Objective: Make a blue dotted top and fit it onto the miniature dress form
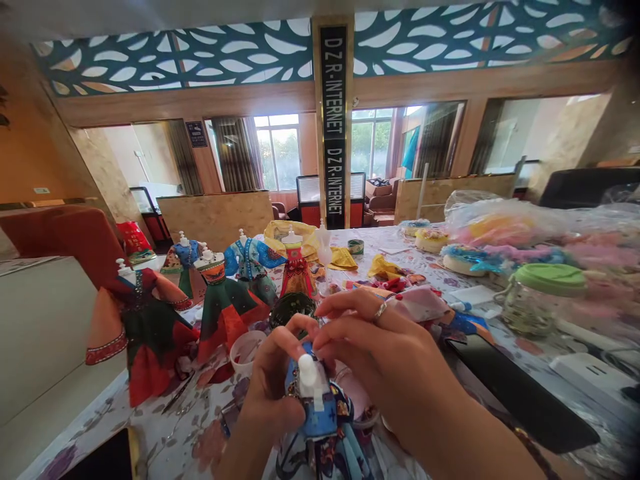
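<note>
A small white mannequin bust wearing a blue doll dress is tilted neck-up in front of me. My left hand is wrapped round its side, thumb low and fingers over the top. At the dress's far edge, the fingertips of my right hand are pressed together close to the left fingertips. What they pinch, if anything, is hidden. Patterned dark and light-blue fabric hangs below the bust. Just beyond my hands are a dark bowl and a white plastic cup.
Dressed mannequins stand at left, including a green-and-red gown and a blue jacket. Fabric scraps lie mid-table. At right are a green-lidded jar, a long black object and plastic-wrapped pastel items. A phone lies front left.
</note>
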A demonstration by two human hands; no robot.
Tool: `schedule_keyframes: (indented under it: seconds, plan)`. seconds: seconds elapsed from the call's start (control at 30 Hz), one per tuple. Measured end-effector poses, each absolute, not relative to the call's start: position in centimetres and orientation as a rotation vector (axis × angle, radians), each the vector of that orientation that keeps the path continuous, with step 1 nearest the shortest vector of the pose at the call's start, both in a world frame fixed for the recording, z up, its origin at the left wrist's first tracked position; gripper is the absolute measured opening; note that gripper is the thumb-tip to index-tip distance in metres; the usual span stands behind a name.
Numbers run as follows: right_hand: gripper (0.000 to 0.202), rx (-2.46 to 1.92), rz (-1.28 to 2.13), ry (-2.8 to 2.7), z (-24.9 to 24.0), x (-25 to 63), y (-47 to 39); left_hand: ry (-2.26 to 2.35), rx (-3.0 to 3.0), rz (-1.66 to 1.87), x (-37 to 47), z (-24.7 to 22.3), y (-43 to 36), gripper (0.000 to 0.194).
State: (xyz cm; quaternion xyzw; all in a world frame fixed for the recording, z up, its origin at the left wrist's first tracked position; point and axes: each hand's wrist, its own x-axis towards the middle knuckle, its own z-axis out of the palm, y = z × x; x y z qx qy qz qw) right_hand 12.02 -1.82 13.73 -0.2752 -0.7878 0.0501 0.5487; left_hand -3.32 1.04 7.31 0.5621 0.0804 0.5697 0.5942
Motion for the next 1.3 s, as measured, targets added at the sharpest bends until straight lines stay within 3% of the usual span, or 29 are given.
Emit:
schedule_keyframes:
  seconds: [0.27,0.67,1.3]
  plan:
    - [0.024,-0.655,0.258,-1.91,13.6,12.1,-1.3,0.164,1.377,1.368,-3.2,7.2,1.3,0.033]
    - [0.021,-0.875,0.027,-2.015,13.8,12.4,-0.1,0.266,1.356,1.469,-2.3,7.6,1.4,0.033]
    - [0.028,-0.717,-0.108,-2.256,14.5,12.9,0.3,0.331,1.354,1.617,-2.1,7.3,1.6,0.035]
